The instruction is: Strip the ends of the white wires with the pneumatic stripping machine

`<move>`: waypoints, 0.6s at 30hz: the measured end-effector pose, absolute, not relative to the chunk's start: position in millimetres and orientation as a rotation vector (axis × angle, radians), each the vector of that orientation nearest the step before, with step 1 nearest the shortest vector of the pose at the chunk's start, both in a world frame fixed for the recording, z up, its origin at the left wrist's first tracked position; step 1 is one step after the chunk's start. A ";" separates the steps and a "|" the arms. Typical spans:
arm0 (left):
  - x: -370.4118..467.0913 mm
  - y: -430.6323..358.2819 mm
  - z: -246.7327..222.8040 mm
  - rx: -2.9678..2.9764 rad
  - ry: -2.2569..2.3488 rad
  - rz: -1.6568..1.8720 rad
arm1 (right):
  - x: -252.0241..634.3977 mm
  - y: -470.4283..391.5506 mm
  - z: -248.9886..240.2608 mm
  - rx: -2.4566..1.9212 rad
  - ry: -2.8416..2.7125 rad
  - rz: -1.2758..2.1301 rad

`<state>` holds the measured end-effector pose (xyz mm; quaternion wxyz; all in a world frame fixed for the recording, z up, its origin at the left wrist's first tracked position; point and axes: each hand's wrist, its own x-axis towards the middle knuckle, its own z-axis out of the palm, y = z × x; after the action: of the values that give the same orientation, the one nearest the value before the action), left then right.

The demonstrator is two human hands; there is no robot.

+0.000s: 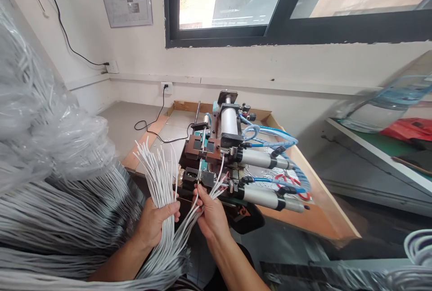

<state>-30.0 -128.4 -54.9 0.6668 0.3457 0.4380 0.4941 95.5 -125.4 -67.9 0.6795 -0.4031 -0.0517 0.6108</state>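
My left hand (157, 219) is wrapped round a thick bundle of white cables (155, 174), whose cut ends fan out above the fist. My right hand (211, 212) pinches a single cable near its tip, at the front of a pneumatic machine (206, 147) with brown and black jaw blocks. Several more cables pass through the right hand, and their ends stick out on its right side; some show reddish inner wires (224, 177). From both hands the cables run down together toward my lap. Whether the pinched cable's tip sits inside the jaws, I cannot tell.
Silver air cylinders (258, 197) with blue hoses (286, 136) project right from the machine inside a wooden-edged tray (324, 196). Large heaps of grey cable (60, 219), partly under clear plastic (50, 124), crowd the left. A shelf (381, 151) holds a water bottle (391, 97) at right.
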 end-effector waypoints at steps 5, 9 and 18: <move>-32.7 -124.3 -52.6 0.848 1.006 1.111 | 93.1 -155.1 -86.7 -1.050 -0.593 1.341; -32.3 -129.1 -51.4 0.865 0.996 1.136 | 87.6 -180.4 -97.5 -1.147 -0.838 1.351; -41.7 -153.1 -51.9 0.896 0.874 1.119 | 70.9 -212.5 -79.7 -1.195 -1.140 1.448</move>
<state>-41.7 -153.1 -51.9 0.6679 0.3973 0.3875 0.4959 70.9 -212.5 -79.7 0.4552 -0.4844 -0.4622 0.5869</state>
